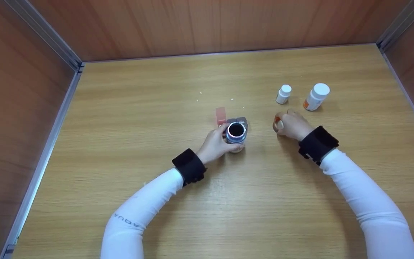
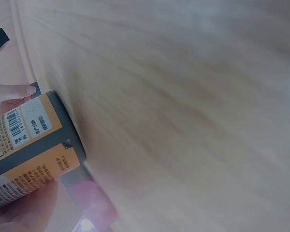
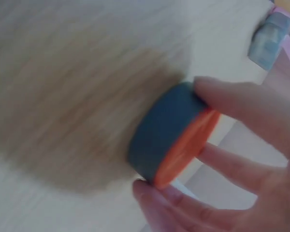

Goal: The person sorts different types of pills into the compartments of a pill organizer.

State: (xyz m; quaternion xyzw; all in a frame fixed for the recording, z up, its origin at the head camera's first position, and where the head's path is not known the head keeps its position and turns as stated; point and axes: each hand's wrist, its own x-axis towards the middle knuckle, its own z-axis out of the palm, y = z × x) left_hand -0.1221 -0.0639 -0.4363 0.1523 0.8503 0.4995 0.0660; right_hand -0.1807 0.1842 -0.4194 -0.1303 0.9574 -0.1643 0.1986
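My left hand [image 1: 216, 144] grips an uncapped bottle [image 1: 236, 135] round its side, its dark round mouth facing up. In the left wrist view the bottle [image 2: 38, 145] shows an orange and dark label with a barcode. Fingers of my right hand [image 1: 293, 125] pinch a round cap [image 3: 171, 135], dark on its side and orange on its face, to the right of the bottle. Just behind the bottle lies a small box with grey lids [image 1: 241, 119] and a raised pink see-through flap [image 1: 221, 115]; the bottle and left hand partly hide it.
Two white capped bottles stand beyond my right hand, a small one [image 1: 283, 94] and a larger one [image 1: 316, 96] with an orange patch. Several tiny white bits, like pills [image 1: 232, 99], lie scattered behind the box. Wooden panels [image 1: 210, 27] wall the table at the back and both sides.
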